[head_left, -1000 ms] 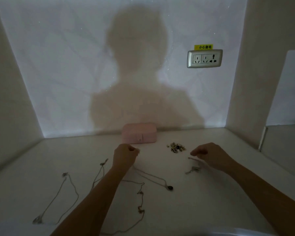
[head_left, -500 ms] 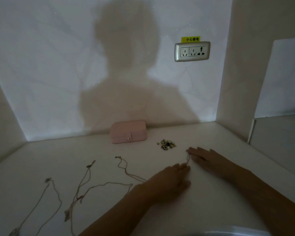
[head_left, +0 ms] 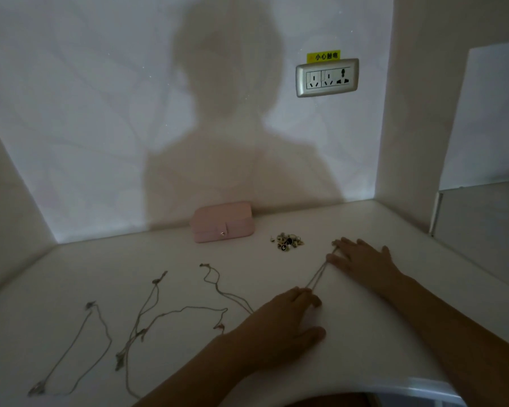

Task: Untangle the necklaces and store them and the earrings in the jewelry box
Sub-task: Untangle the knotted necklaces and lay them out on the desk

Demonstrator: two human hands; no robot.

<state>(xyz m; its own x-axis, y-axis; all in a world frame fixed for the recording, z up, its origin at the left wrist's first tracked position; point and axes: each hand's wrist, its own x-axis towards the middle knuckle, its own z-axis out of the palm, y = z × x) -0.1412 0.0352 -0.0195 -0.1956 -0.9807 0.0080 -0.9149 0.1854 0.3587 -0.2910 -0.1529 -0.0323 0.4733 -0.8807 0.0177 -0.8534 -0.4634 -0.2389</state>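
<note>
Pressed straight right fingertips (head_left: 343, 243) down on the far end of a thin doubled necklace (head_left: 321, 273), right hand (head_left: 365, 261) spread flat, palm down, grasping nothing. Laid left fingers (head_left: 304, 298) over the near end, left hand (head_left: 279, 327) low on the table (head_left: 379, 333); pinched or merely pinned there, impossible to tell in the dim light. Had the strand stretched in a nearly straight line between the two hands, right of centre. Judged as the straightening of one freed chain. Called for light, even tension: anchoring the far end, drawing the near end slowly, watching the doubled strand for a crossing. Risked a fresh knot or a snapped link with any jerk. Had the other necklaces (head_left: 147, 318) lying well apart to the left, loosely looped, some seemingly crossing. Had the earrings (head_left: 287, 241) heaped near the jewelry box (head_left: 222, 223), closed, lid down, at the back wall.
</note>
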